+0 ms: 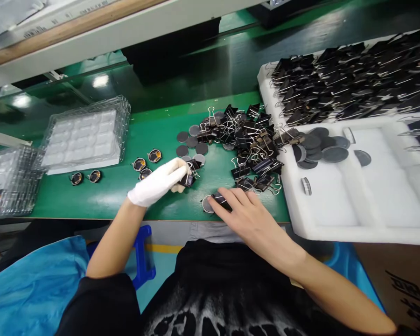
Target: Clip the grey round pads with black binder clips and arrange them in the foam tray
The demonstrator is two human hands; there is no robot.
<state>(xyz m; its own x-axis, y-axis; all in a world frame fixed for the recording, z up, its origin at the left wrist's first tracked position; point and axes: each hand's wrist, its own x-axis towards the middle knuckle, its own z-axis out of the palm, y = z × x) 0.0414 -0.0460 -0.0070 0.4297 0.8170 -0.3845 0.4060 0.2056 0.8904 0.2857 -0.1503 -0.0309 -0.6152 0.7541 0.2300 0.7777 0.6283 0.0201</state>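
One gloved left hand (165, 178) clutched a clip (187, 180); the right hand (252, 215), grip unclear to me, risked skidding a disc (206, 205) by pressing.

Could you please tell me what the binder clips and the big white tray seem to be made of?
Binder clips: probably metal, with glinting black-coated bodies and shiny silvery wire handles. White tray: perhaps matte foam, judging by its thick, rounded walls.

At the green surface (182, 209) are one gloved hand (161, 181), one bare hand (252, 212), two stacks of clear trays (84, 133), five small orange-marked discs (139, 164) and dozens of binder clips (247, 135).
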